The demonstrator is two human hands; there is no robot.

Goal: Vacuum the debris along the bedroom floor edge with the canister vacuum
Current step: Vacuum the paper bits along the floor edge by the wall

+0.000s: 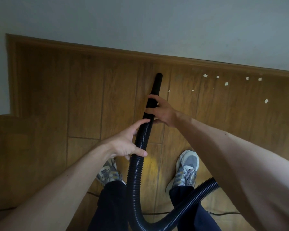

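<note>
A black vacuum nozzle tube (156,87) points at the floor close to the brown baseboard (140,55). It joins a ribbed black hose (137,164) that runs down between my feet and loops off to the right. My right hand (162,111) grips the smooth tube just above the joint. My left hand (128,142) holds the ribbed hose lower down, thumb across its front. Several small pale paper scraps (226,83) lie on the wooden floor to the right of the nozzle, along the wall edge.
The white wall (157,22) meets the floor at the baseboard, which turns a corner at the far left (11,72). My two grey sneakers (187,169) stand on the planks. A thin dark cord (220,213) lies across the floor near the bottom.
</note>
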